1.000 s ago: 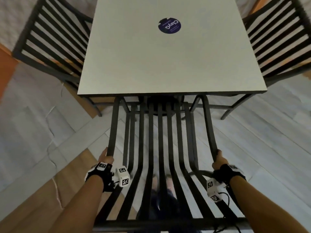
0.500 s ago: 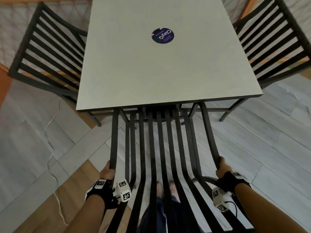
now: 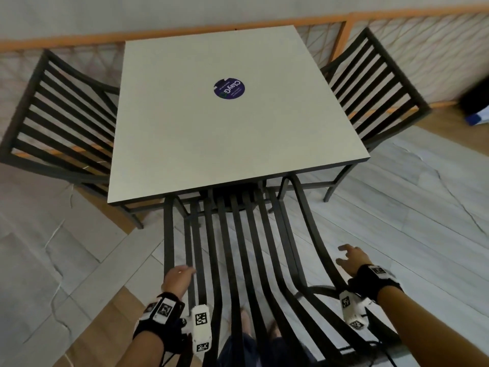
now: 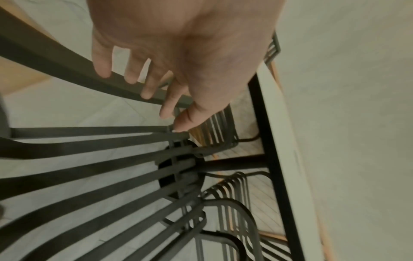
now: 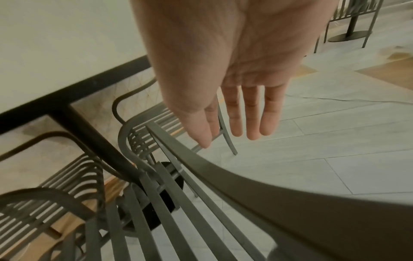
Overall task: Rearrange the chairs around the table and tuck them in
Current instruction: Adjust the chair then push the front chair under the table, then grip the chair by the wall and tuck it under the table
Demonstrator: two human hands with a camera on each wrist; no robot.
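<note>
With both hands let go, left hand (image 3: pixel 177 277) hovers fingers spread over the near chair (image 3: pixel 238 260) left rail; right hand (image 3: pixel 352 259) flat, off right rail, holding nothing. Slats run straight ahead, seat under table (image 3: pixel 185 154). Sticker (image 3: pixel 229 88) reads "ClayG".

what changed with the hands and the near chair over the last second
Both hands let go of the near chair. The right hand has come off the right back rail and hangs open beside it; the left hand has opened, fingers loose over the left rail. The view has pulled back, so more of the table shows. The chair's seat stays under the table, and the two side chairs stay tucked in.
</note>
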